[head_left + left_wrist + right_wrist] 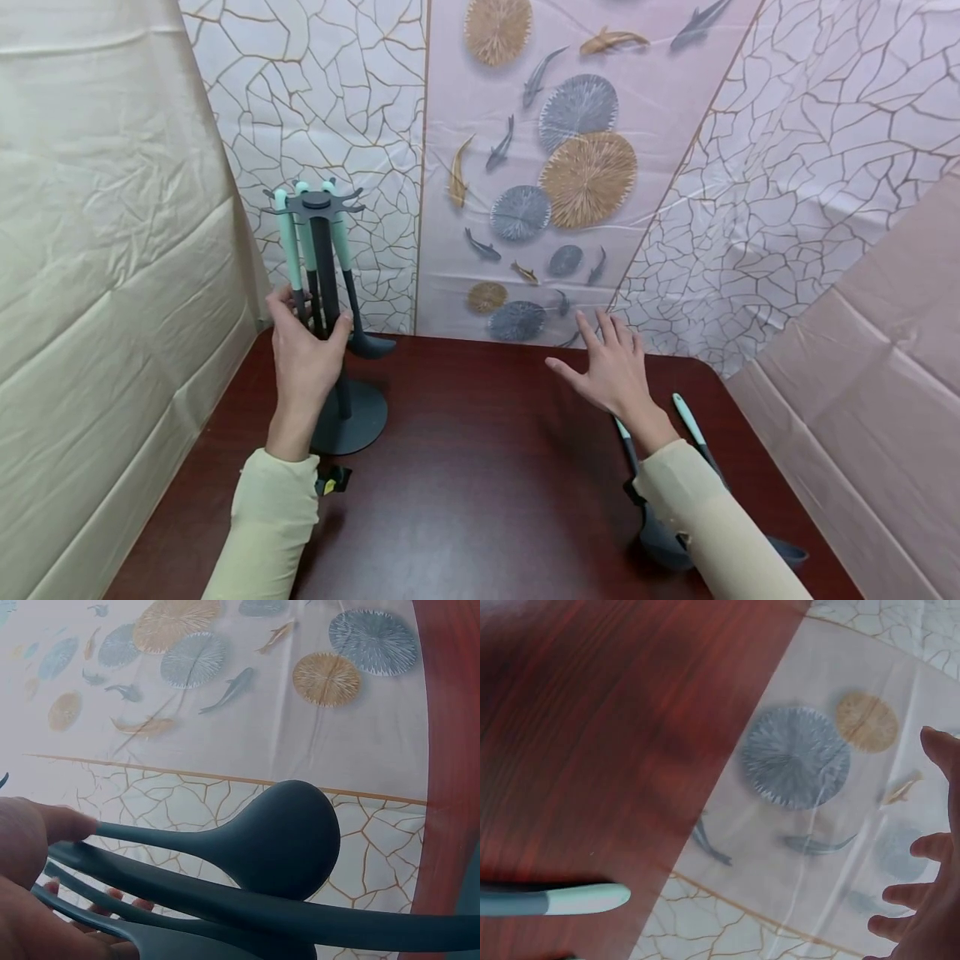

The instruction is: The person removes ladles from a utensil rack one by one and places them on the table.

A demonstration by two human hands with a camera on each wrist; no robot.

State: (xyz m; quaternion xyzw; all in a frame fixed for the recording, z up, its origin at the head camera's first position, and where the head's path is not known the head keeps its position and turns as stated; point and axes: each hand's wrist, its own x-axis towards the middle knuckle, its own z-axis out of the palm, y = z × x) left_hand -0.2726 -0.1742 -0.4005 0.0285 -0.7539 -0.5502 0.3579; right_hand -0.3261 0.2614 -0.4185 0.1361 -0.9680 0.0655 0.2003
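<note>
On the left of the table stands a dark utensil stand (363, 425) with a round base and a hooked top. Several utensils with mint-green handles hang from it, including a ladle (292, 840) with a dark bowl. My left hand (303, 367) grips around the stand's pole (375, 922) and the hanging utensils' shafts, its thumb at the ladle's shaft in the left wrist view. My right hand (618, 375) is in the air over the right side, fingers spread, holding nothing. Below it lies a dark utensil (660, 540), partly hidden by the forearm.
Another utensil with a mint-green handle (688, 419) lies at the right, partly behind the right sleeve. The reddish-brown table (480, 467) meets a patterned cloth backdrop (585, 179) at its far edge. Pale cloth walls (120, 250) flank both sides.
</note>
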